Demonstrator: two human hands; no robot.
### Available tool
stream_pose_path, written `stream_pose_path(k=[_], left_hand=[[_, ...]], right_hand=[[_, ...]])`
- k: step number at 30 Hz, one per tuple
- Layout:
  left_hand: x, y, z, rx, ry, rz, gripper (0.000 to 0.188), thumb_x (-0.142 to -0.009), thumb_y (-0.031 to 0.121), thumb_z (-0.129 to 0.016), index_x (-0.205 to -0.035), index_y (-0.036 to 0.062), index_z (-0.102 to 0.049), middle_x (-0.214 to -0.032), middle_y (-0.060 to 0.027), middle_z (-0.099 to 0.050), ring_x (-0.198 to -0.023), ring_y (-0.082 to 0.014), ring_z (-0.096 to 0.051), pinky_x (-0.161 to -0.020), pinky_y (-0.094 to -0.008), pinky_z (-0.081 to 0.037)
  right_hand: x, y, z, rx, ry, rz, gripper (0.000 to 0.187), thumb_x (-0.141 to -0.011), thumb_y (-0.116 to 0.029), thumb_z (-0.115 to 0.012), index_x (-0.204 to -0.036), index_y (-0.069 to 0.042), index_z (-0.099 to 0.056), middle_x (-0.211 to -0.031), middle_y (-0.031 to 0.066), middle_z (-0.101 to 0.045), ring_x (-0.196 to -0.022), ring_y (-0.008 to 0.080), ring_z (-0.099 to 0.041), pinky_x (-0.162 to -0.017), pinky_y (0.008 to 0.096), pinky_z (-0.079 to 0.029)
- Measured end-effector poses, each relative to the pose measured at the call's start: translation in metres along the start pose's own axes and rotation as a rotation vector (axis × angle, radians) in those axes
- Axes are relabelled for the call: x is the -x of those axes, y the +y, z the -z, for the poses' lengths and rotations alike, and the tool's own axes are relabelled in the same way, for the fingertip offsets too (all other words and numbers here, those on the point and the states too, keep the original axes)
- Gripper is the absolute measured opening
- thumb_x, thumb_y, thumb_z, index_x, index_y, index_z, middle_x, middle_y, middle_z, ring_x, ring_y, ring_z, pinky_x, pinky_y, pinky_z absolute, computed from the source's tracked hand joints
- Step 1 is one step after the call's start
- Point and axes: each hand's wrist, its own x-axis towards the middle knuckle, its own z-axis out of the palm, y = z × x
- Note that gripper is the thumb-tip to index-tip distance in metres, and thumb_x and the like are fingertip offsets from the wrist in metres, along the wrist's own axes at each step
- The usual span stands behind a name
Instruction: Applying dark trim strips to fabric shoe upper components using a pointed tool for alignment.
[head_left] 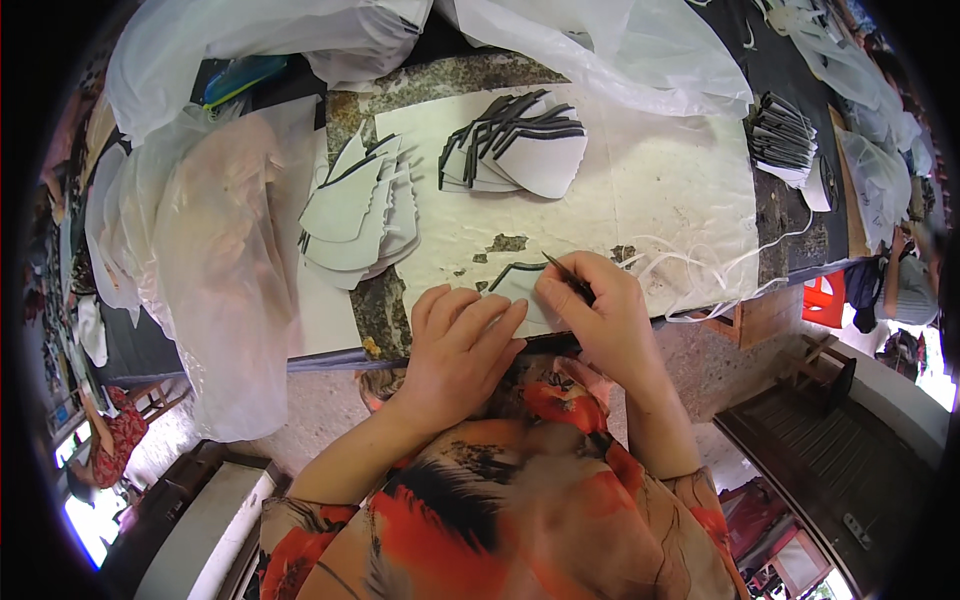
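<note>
A pale cut piece with a dark folded edge strip (520, 285) lies at the table's front edge, in front of me. My left hand (460, 340) rests on its left side, fingers stretched out and fingertips down on the piece. Pinched in my right hand (603, 312) is a thin, dark pointed tool (566, 274), its tip at the right end of the dark strip. The fingers hide most of the tool, so its exact kind cannot be made out. Part of the piece is covered by both hands.
Dark-edged pieces (545, 160) are piled beyond my hands, with plain white pieces (350, 215) to their left. A bundle (783, 140) stands far right. White cord (690, 275) trails beside my right hand. Plastic bags (225, 240) drape the left and far side.
</note>
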Motion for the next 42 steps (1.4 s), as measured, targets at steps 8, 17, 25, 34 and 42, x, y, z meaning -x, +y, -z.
stream_pose_path(k=[8,17,25,34,42], left_hand=[[-0.006,0.000,-0.002,-0.015,0.040,-0.013,0.037,-0.084,0.017,-0.079,-0.119,0.0080,-0.072,-0.124,-0.0053,-0.064,-0.116,-0.0290,-0.056,-0.106,-0.0501,-0.040],[-0.009,-0.003,-0.004,0.007,0.037,-0.013,0.036,-0.083,0.015,-0.079,-0.117,0.0080,-0.071,-0.123,-0.0041,-0.064,-0.115,-0.0276,-0.056,-0.107,-0.0506,-0.040],[-0.011,-0.002,-0.005,0.019,0.041,-0.014,0.035,-0.083,0.015,-0.079,-0.117,0.0079,-0.071,-0.123,-0.0046,-0.065,-0.116,-0.0280,-0.056,-0.107,-0.0512,-0.040],[-0.014,-0.003,-0.003,-0.033,-0.014,-0.009,0.025,-0.085,0.015,-0.078,-0.109,0.0078,-0.074,-0.132,-0.0111,-0.065,-0.122,-0.0343,-0.055,-0.109,-0.0538,-0.039],[-0.017,-0.002,-0.002,-0.098,-0.036,0.003,0.025,-0.086,0.017,-0.077,-0.109,0.0087,-0.072,-0.133,-0.0103,-0.064,-0.124,-0.0335,-0.054,-0.109,-0.0536,-0.039]], right_hand=[[-0.004,-0.002,-0.009,0.097,0.073,-0.016,0.019,-0.094,-0.021,-0.071,-0.097,-0.002,-0.070,-0.088,0.0156,-0.069,-0.076,0.0310,-0.067,-0.070,0.0390,-0.053],[-0.005,-0.001,-0.015,0.092,0.090,-0.016,0.017,-0.093,-0.020,-0.072,-0.095,-0.003,-0.070,-0.085,0.0141,-0.069,-0.075,0.0305,-0.068,-0.068,0.0391,-0.052],[-0.005,0.001,-0.020,0.163,0.169,0.042,0.015,-0.093,-0.020,-0.071,-0.093,-0.004,-0.068,-0.086,0.0141,-0.070,-0.076,0.0330,-0.068,-0.068,0.0408,-0.053],[-0.005,0.011,-0.032,0.231,0.234,0.117,0.010,-0.093,-0.018,-0.067,-0.092,-0.009,-0.065,-0.087,0.0133,-0.068,-0.078,0.0379,-0.067,-0.067,0.0468,-0.053],[-0.006,0.012,-0.031,0.228,0.222,0.154,0.009,-0.093,-0.018,-0.067,-0.092,-0.008,-0.065,-0.086,0.0128,-0.068,-0.075,0.0368,-0.067,-0.064,0.0462,-0.053]])
